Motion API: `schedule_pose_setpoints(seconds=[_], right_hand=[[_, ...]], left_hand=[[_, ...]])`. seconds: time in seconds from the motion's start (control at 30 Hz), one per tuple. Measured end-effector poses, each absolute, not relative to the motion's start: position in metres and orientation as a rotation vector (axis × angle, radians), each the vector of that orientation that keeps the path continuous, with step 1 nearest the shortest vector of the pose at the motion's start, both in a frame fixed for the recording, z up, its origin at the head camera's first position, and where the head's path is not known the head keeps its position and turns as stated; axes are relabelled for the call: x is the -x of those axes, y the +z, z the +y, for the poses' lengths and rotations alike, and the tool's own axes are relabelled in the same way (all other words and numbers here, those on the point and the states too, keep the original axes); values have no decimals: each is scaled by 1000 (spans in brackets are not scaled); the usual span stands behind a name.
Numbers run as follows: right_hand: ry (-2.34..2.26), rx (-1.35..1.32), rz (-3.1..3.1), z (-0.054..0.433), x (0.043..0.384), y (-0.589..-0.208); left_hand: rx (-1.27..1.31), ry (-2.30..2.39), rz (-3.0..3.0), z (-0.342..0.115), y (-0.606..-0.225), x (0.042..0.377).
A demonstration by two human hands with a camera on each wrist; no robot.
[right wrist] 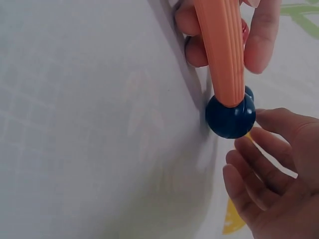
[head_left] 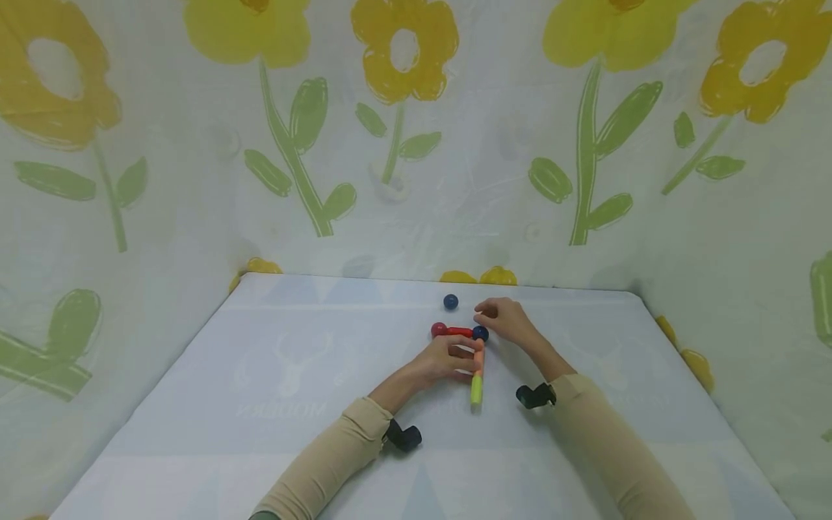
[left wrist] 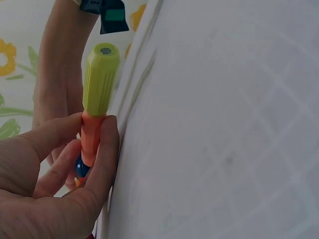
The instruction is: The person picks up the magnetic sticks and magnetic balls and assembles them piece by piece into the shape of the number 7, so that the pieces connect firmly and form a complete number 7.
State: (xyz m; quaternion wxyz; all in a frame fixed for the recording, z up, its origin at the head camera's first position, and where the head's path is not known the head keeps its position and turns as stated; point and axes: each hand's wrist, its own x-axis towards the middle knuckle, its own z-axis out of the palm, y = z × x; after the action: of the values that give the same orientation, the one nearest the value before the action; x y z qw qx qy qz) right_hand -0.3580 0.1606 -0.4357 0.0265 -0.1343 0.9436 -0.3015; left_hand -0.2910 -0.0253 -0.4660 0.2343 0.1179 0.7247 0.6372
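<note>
My left hand [head_left: 448,360] pinches an orange rod [left wrist: 91,137] between thumb and fingers. A yellow-green rod [left wrist: 101,82] lines up with it at the near end. At the orange rod's far end sits a dark blue ball [right wrist: 230,117]. From that ball a red rod [head_left: 459,331] runs left to a red ball [head_left: 438,329], beyond the left hand. My right hand [head_left: 510,321] is just beyond the blue ball, fingers loosely bent and holding nothing. In the right wrist view its thumb lies right beside the ball; whether they touch I cannot tell.
A second blue ball [head_left: 451,302] lies by itself near the table's far edge. The white table [head_left: 292,375] meets flower-printed cloth walls [head_left: 468,180] at the back and sides. Both wrists carry small black cameras.
</note>
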Motion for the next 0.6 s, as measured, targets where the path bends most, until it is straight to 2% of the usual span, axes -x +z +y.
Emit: schedule_pose_setpoints(seconds=[0.6], right_hand=[[-893,446,2833,136,381,-444]], left_hand=[[-374,1762,1963,-27,-465,292]])
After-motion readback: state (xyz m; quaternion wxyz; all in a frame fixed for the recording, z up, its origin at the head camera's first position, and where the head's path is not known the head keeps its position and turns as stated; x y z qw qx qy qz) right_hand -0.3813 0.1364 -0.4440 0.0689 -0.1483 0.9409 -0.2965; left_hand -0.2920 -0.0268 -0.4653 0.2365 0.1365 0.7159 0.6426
